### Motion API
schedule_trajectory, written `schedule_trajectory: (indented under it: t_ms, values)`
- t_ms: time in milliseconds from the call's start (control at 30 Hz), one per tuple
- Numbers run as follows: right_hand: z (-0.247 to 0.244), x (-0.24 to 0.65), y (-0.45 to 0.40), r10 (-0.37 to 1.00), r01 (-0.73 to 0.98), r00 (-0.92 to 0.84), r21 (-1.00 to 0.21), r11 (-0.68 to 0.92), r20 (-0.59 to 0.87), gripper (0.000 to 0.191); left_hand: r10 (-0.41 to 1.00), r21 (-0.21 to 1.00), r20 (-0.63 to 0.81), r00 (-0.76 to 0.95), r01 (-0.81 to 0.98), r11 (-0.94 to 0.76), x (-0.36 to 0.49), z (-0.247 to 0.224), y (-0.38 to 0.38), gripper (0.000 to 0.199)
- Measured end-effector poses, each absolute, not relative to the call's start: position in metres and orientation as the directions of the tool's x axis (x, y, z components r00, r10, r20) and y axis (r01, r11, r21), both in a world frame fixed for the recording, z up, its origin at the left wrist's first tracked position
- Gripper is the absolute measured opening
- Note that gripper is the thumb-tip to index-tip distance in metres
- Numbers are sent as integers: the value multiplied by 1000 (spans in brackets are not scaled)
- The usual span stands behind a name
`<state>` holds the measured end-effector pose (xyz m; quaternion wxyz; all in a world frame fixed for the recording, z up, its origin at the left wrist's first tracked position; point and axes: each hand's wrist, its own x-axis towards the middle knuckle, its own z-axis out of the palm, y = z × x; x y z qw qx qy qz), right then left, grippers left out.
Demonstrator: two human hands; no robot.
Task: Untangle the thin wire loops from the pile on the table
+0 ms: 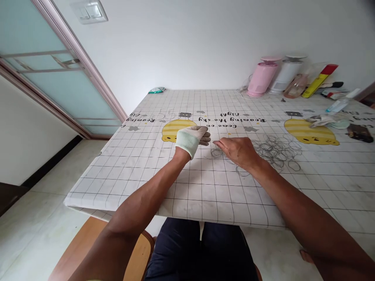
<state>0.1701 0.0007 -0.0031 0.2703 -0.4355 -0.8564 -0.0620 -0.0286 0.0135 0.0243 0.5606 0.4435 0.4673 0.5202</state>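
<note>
My left hand [193, 138] wears a pale glove with a mint-green cuff, its fingers curled closed above the table. Facing it a short gap away, my right hand [237, 150] is bare, with thumb and fingers pinched together. Whatever thin thing either hand may hold is too small to make out. Under and beside my right hand lies a loose tangle of thin dark loops [277, 152]. Several more faint thin loops [166, 114] rest on the cloth beyond my left hand.
A checked tablecloth [140, 168] with yellow cartoon prints covers the table against the wall. At the back right stand a pink cylinder [262, 78], a white cylinder [287, 76] and a yellow-red box [319, 82]. Right of the loops are a glove [320, 120] and a clear bottle [341, 103].
</note>
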Motion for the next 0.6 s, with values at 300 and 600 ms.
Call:
schedule_trajectory:
  t_ms: [300,600]
  values:
    - [1,172,3,737,720,-441,-288,631,512,65,998,987,-52,33,-151,57,-26,26,13,14]
    - [3,156,-8,944,362,-251,-884,296,213,41,999,977,-16,-34,-215,9,-23,24,16,14]
